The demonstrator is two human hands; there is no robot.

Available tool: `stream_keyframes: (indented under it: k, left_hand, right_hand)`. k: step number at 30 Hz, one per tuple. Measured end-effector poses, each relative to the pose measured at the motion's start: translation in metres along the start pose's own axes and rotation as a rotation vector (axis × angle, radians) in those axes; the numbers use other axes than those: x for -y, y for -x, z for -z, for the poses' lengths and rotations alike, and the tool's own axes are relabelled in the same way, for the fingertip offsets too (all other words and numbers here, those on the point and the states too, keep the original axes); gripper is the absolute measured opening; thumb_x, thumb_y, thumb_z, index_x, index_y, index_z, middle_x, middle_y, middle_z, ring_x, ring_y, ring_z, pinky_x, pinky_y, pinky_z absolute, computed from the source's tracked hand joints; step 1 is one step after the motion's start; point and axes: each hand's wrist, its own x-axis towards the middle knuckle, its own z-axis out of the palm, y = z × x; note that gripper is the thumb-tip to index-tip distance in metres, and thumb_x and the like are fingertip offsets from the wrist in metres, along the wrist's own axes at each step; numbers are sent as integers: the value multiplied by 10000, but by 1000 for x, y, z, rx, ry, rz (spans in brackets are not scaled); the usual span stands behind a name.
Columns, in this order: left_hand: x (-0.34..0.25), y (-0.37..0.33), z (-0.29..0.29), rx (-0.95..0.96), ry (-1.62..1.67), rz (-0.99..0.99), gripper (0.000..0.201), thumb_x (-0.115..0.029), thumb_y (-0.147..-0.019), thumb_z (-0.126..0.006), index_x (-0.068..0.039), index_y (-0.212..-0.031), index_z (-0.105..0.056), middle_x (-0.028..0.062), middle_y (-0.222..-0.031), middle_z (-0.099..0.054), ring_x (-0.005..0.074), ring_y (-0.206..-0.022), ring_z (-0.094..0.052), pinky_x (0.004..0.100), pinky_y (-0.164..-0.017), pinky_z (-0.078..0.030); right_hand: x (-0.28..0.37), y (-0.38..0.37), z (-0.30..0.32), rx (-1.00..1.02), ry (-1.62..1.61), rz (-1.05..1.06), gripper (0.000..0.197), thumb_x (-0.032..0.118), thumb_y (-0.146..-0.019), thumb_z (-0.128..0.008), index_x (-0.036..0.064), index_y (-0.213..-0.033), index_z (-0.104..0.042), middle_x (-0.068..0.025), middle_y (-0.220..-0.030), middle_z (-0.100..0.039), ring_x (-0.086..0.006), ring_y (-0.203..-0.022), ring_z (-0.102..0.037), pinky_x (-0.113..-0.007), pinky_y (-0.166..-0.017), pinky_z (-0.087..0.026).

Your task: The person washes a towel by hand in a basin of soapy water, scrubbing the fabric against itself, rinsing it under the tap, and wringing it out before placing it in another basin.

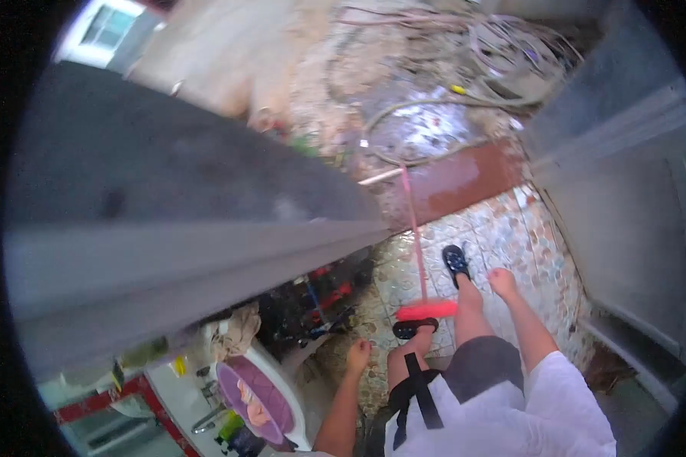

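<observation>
My left hand hangs beside my left leg with its fingers curled in and nothing visible in it. Out in front of my right thigh is my right hand, also curled closed, with no object showing. Between the two lies a broom on the wet tiles. Its bright red head rests by my left shoe, and its pink handle stretches away toward the doorway. Neither hand touches the broom.
A brown threshold crosses the doorway, between a grey wall and a grey door panel. Outside lie coiled hoses on wet ground. At lower left, a purple basin holding cloth sits in a white sink.
</observation>
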Motion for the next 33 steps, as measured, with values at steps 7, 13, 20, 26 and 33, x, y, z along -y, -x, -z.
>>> stream_keyframes:
  k: [7,13,20,26,33]
  left_hand:
    - [-31,-115,-162,-68,165,67,182,-163,-884,-471,-24,-814,-564,63,-686,-553,163,-619,-541,292,-571,-449]
    - [-16,-123,-192,-62,-145,-198,93,-88,-832,-494,-20,-793,-543,140,-718,-548,225,-634,-543,308,-603,-432]
    - [92,-133,-204,-316,169,229,122,-53,-846,-458,-4,-773,-542,35,-704,-551,105,-621,-502,238,-563,-412]
    - [75,-151,-244,-189,366,443,139,-60,-865,-449,-11,-784,-551,18,-721,-556,78,-663,-487,210,-617,-409]
    - [83,-173,-252,-30,538,371,98,-93,-895,-448,-37,-848,-513,35,-784,-526,127,-717,-496,243,-694,-418]
  right_hand:
    - [-29,-90,-108,-27,-183,-218,171,259,-758,-531,110,-756,-615,-141,-675,-595,-333,-649,-579,-403,-573,-435]
    - [-44,-249,-261,74,211,26,144,210,-734,-524,91,-722,-606,-149,-709,-613,-345,-698,-603,-445,-600,-480]
    - [-38,-341,-421,181,215,-87,294,345,-668,-565,73,-725,-660,-167,-734,-628,-335,-752,-620,-426,-667,-499]
    - [-17,-346,-497,130,175,-145,280,338,-697,-588,73,-756,-658,-162,-712,-623,-332,-690,-614,-432,-608,-485]
    - [-25,-345,-496,133,158,145,263,332,-694,-583,74,-678,-628,-154,-632,-598,-329,-613,-599,-441,-549,-469]
